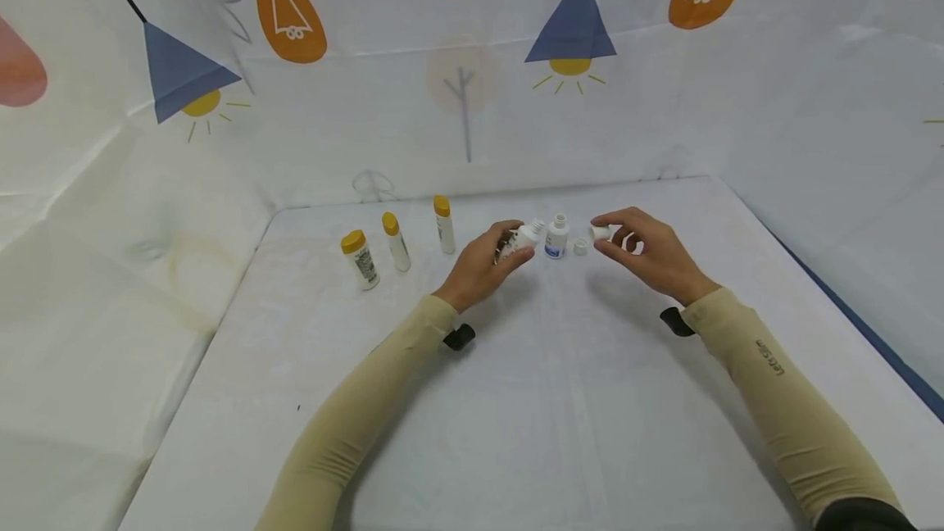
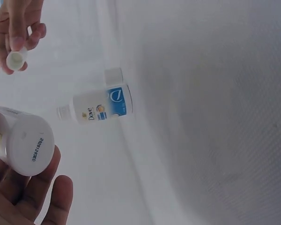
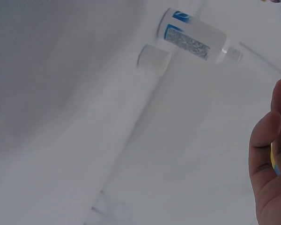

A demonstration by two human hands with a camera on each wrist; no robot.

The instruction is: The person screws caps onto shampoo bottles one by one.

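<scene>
My left hand (image 1: pixel 478 269) grips a small white bottle (image 1: pixel 525 238), which leans to the right with its neck uncapped. Its round base (image 2: pixel 33 147), printed with a code, faces the left wrist camera. Between thumb and fingers, my right hand (image 1: pixel 652 252) pinches a white cap (image 1: pixel 601 233) above the table; the left wrist view shows its hollow side. A second white bottle (image 1: pixel 556 238), with a blue Dove label (image 2: pixel 116 101), stands uncapped between the hands. Close beside its base sits another white cap (image 1: pixel 580 247). In the right wrist view, the pinched cap is out of sight.
To the left on the white table (image 1: pixel 472 433) stand three yellow-capped containers: a wide one (image 1: pixel 365 265), a slim one (image 1: pixel 399 251) and another slim one (image 1: pixel 446 229) farther back. A white printed sheet (image 1: pixel 369 121) hangs behind and along the sides.
</scene>
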